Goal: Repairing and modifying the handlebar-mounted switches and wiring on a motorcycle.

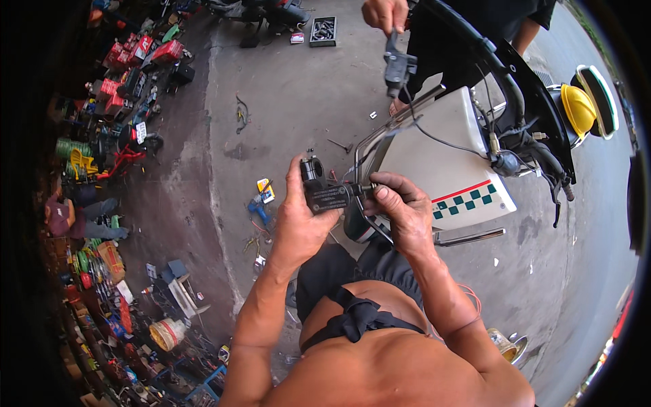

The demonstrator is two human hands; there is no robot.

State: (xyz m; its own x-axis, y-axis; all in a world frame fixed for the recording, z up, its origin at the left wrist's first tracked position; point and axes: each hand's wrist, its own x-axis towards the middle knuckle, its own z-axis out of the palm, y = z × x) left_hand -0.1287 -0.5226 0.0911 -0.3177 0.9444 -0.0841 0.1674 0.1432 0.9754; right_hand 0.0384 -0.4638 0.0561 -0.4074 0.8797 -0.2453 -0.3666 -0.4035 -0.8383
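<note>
Black brake master cylinder [324,193], block-shaped with a round clamp ring at its upper end, held up in front of the chest, above the concrete floor [298,88] and just beside the scooter's chrome trim. Gripped in the left hand [298,220], fingers wrapped shut around the body, thumb along its near side. Pinched at its right end by the right hand [403,203], fingertips closed on a small fitting or bolt there; too small to tell which. Just beyond, a scooter's white side panel [447,156] with a checkered stripe, loose black cables trailing across it. Farther off, another person's hand [383,13] closed on a second black lever assembly [398,64], a hose hanging from it. On the floor below, a blue tool [258,209] and scattered small parts; a tray of sockets [323,30] well apart, near the top.

Likely risks, as a judgement: the small fitting slipping from the fingertips and vanishing among the floor litter; cross-threading if turned at a tilt; the cylinder knocking the chrome trim, being so close.
</note>
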